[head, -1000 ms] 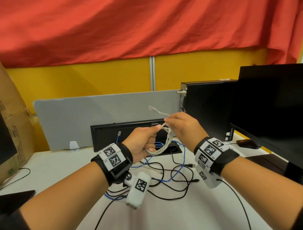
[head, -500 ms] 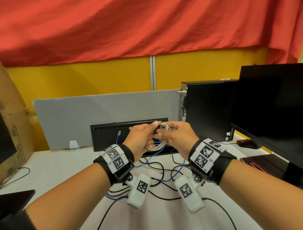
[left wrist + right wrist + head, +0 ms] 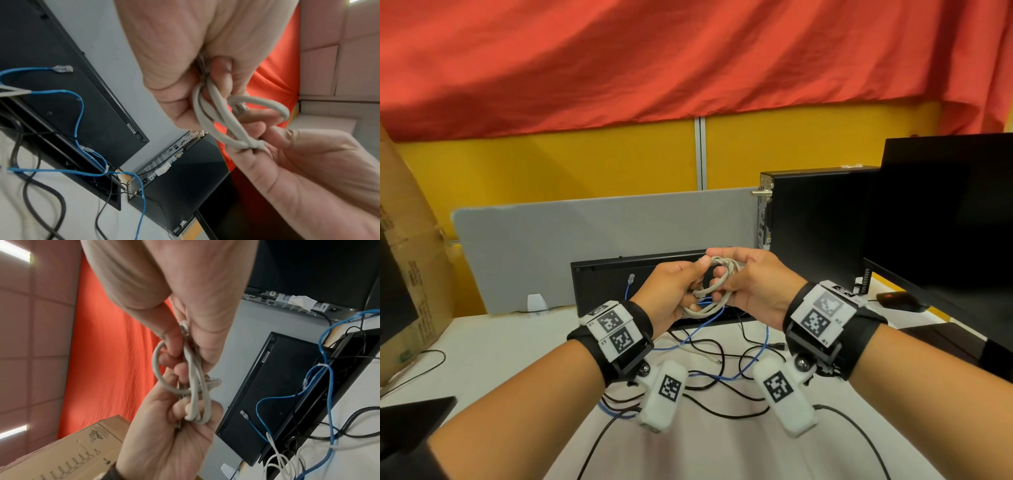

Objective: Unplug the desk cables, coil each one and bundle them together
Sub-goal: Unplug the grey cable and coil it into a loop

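two hands meet above the desk, and between them hangs one grey cable [image 3: 717, 291], wound into a small coil of several loops. the left hand [image 3: 671, 291] grips the lower end of the coil, fingers curled round the gathered strands, thumb pressed on top. the right hand [image 3: 753, 287] pinches the upper end, its fingers [image 3: 257, 128] hooked through one loop, and the strands cross in a tight twist against its palm. in the right wrist view a pale plug [image 3: 213, 382] sticks out of the coil between the two hands. below them, on the white desk [image 3: 482, 342], lies a loose tangle: several black cables [image 3: 709, 346], at least one blue cable [image 3: 753, 363] and a thin white cable [image 3: 275, 456]; the exact count i cannot tell. one blue plug [image 3: 631, 278] stands up in front of the black keyboard [image 3: 613, 284] propped on edge. behind that stands one grey divider panel [image 3: 585, 240]; to the right one black computer tower [image 3: 818, 219], one dark monitor [image 3: 945, 212] and one mouse [image 3: 899, 300]. one cardboard box [image 3: 404, 257] sits far left, under a red curtain [image 3: 688, 58].
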A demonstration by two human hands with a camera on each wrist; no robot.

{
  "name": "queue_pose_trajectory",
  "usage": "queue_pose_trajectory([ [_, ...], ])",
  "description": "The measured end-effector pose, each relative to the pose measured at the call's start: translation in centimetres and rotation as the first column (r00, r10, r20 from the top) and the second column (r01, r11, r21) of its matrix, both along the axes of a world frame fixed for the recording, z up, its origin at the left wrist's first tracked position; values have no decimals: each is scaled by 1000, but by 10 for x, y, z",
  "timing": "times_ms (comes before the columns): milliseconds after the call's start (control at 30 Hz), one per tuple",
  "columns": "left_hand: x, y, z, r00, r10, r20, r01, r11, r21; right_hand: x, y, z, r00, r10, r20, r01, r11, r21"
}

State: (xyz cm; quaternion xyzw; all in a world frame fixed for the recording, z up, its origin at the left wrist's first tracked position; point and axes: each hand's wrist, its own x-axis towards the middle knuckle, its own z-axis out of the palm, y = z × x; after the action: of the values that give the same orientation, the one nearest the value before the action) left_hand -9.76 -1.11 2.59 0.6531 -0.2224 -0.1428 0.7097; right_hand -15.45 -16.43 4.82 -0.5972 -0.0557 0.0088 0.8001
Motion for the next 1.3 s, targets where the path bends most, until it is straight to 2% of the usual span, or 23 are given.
queue_pose_trajectory([
  [200, 0, 0, 1, 1000, -9, 18, 9, 999, 48, -3, -3, -3, 986, 62, 154, -47, 994, -96],
  [233, 0, 0, 2, 1000, -7, 20, 6, 999, 46, -3, -3, -4, 973, 44, 225, 4, 978, -209],
  [267, 0, -1, 3, 1000, 0, 16, 0, 999, 38, -2, -4, -4, 946, 16, 324, 117, 915, -387],
  [300, 0, -2, 3, 1000, 5, 6, -5, 999, 32, -1, -4, -4, 900, -3, 436, 274, 781, -562],
  [333, 0, -4, 3, 1000, 5, -6, -5, 999, 34, 0, -3, -5, 836, 2, 549, 435, 608, -664],
  [400, -1, -6, 2, 999, -7, -37, 8, 999, 37, -1, -4, -4, 664, 103, 741, 695, 279, -662],
  [433, -2, -7, 1, 999, -9, -53, 11, 1000, 28, -1, -4, -3, 584, 196, 788, 775, 152, -613],
  [500, -2, -6, 1, 997, 3, -75, -3, 1000, 6, 1, -7, -3, 530, 329, 782, 831, -14, -557],
  [533, -1, -5, 1, 997, 16, -76, -16, 1000, 3, 1, -9, -3, 511, 377, 773, 843, -43, -536],
  [600, 1, -3, 2, 998, 39, -56, -38, 999, 16, 1, -11, -8, 434, 402, 806, 880, 2, -475],
  [667, 2, -3, 3, 997, 66, -35, -65, 998, 15, 3, -11, -14, 408, 246, 879, 883, 136, -449],
  [733, 3, -4, 4, 995, 91, -30, -91, 996, -7, 6, -10, -19, 463, -32, 886, 843, 322, -430],
  [800, 4, -3, 3, 994, 104, -45, -106, 993, -42, 8, -8, -19, 591, -320, 740, 744, 572, -346],
  [833, 5, -1, 1, 993, 100, -60, -104, 992, -71, 9, -7, -16, 635, -412, 654, 707, 651, -276],
  [867, 5, 0, -1, 993, 90, -76, -97, 990, -100, 11, -7, -14, 646, -467, 604, 708, 663, -244],
  [900, 5, 1, -4, 993, 78, -87, -89, 988, -129, 12, -7, -10, 645, -496, 582, 727, 631, -269],
  [967, 3, -1, -10, 994, 61, -90, -77, 979, -187, 16, -7, -3, 706, -543, 455, 701, 629, -337],
  [1033, 1, -5, -14, 996, 56, -75, -73, 966, -249, 15, -1, 2, 842, -519, 144, 539, 802, -257],
  [1067, 0, -7, -16, 996, 55, -64, -70, 959, -275, 13, 3, 1, 898, -439, -14, 435, 892, -121],
  [1100, 0, -9, -18, 997, 57, -51, -70, 954, -293, 9, 7, 1, 927, -360, -108, 364, 931, 23],
  [1133, -1, -11, -19, 998, 54, -41, -64, 952, -299, 7, 10, 1, 935, -323, -148, 341, 933, 117],
  [1200, -1, -10, -20, 999, 7, -37, -17, 965, -263, 8, 10, 0, 920, -358, -157, 383, 908, 173],
  [1300, 0, -3, -15, 992, -117, -41, 115, 992, -50, 15, 10, -2, 880, -470, -73, 473, 880, 46],
])
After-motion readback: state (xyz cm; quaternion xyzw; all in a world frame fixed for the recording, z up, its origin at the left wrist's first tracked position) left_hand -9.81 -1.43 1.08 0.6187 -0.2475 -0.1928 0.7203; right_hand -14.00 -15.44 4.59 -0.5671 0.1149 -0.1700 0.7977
